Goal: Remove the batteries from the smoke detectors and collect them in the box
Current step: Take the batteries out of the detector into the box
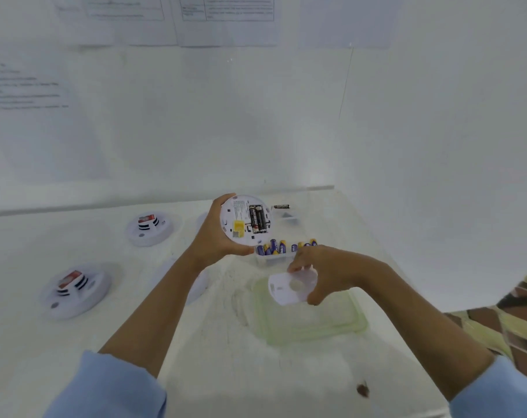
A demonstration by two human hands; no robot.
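Note:
My left hand [214, 233] holds a round white smoke detector [245, 220] with its back facing me; black batteries [257, 219] sit in its open compartment beside a yellow label. My right hand [319, 268] grips a round white back cover [291, 288] above a pale green lid [310, 321]. Behind my right hand stands a small clear box [271, 257] holding several blue and yellow batteries [276, 246]. A loose black battery [282, 206] lies on the table beyond the detector.
Two more smoke detectors lie on the white table [226, 372] at the left, one farther [149, 227] and one nearer [75, 289]. White walls with printed sheets close the back and right. A patterned cloth [515, 312] shows at the right edge.

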